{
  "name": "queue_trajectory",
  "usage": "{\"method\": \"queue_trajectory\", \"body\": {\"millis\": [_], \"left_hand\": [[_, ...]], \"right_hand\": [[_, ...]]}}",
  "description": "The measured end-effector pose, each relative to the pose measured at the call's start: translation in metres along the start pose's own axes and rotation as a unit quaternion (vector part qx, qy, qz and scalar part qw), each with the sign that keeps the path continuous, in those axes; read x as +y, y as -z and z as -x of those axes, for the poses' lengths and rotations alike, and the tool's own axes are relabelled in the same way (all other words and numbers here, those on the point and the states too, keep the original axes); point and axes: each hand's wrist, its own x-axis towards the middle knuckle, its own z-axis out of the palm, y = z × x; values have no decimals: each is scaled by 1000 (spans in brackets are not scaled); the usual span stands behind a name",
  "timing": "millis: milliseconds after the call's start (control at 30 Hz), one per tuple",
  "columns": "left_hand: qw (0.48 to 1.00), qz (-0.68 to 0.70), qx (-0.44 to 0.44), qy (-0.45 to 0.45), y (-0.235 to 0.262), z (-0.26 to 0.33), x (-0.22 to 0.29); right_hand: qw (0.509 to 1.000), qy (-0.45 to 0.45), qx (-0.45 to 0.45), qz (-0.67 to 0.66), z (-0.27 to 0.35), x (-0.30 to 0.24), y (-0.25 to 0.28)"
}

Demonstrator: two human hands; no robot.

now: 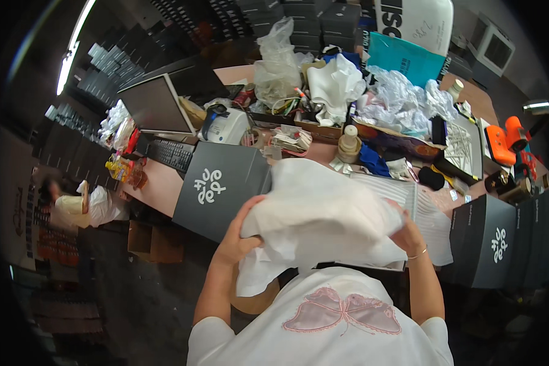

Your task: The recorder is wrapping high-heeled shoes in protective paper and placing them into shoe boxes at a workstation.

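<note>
A white, soft, creased bundle [323, 210] hangs between my two hands in front of my chest; it is smeared by motion, and whether it is paper or cloth I cannot tell. My left hand [245, 227] is closed on its left edge, thumb toward me. At the right edge my right hand [410, 236] grips it, with the fingers partly hidden. Beneath and behind the bundle lies an open box lined with white ribbed paper [433, 219], mostly covered. A dark grey box lid [216, 189] with white lettering leans beside my left hand.
A monitor [157, 105], keyboard [172, 154] and label printer [226, 125] stand at the left. Plastic bags [396, 100] and a spool [349, 145] crowd the back. An orange tape dispenser [500, 145] sits far right, above grey boxes [485, 244]. Another person [82, 204] is at far left.
</note>
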Motion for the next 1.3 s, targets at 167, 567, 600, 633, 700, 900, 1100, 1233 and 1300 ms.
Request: {"method": "queue_trajectory", "body": {"millis": [167,567,600,633,700,900,1100,1233,1300], "left_hand": [[989,124,-72,31,-33,-32,-9],[922,306,-3,239,-238,-90,-164],[903,358,-11,238,-250,-105,-179],[907,340,-6,248,-258,-115,-188],[918,299,5,260,-270,-134,-204],[989,-100,-94,61,-284,-84,-216],[988,9,-89,128,-306,-111,-307],[902,-324,-249,144,-294,-134,-237],[915,-331,-219,67,-281,-128,-212]], "right_hand": [[962,-51,-46,264,29,47,-41],[847,89,266,451,97,29,-10],[847,92,283,441,86,28,0],[847,94,300,429,73,28,14],[871,90,337,345,49,50,58],[902,100,398,132,33,76,95],[776,80,404,477,58,84,99],[913,15,294,283,118,63,70],[905,-7,364,222,152,53,92]]}}
